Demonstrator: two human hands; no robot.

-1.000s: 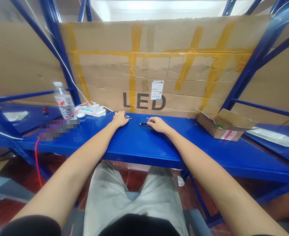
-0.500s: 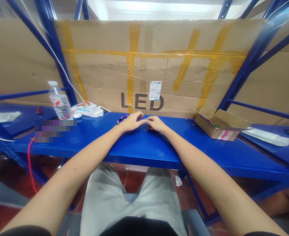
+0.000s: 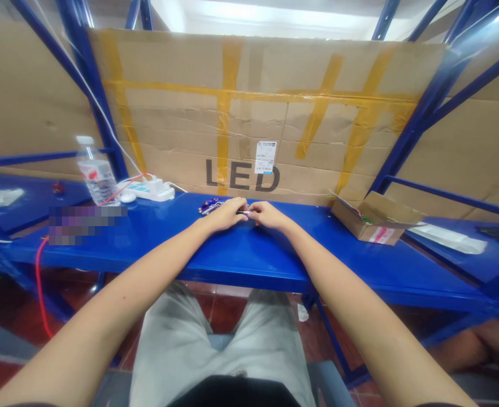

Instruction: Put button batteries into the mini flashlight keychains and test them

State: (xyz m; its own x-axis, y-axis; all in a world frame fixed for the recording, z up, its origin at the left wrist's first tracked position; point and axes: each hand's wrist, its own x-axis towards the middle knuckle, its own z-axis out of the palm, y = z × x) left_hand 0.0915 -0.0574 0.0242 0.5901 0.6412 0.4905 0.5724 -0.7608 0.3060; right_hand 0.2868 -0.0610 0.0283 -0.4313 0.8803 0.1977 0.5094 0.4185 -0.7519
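My left hand (image 3: 227, 213) and my right hand (image 3: 267, 215) meet at the back of the blue shelf top (image 3: 241, 254), fingers curled toward each other. Between their fingertips lies a small dark slim object (image 3: 246, 212), and both hands pinch it; what it is I cannot make out. Just left of my left hand lies a small cluster of shiny purple and silver pieces (image 3: 209, 206). Both forearms stretch out over my lap.
A cardboard sheet marked LED (image 3: 266, 113) stands behind the shelf. A water bottle (image 3: 95, 172) and a white power strip (image 3: 147, 189) with a red cord sit at the left. An open cardboard box (image 3: 374, 217) rests at the right. Blue rack posts frame both sides.
My left hand moved right from the shiny pieces to join my right hand on the small dark object. The view shifted slightly.
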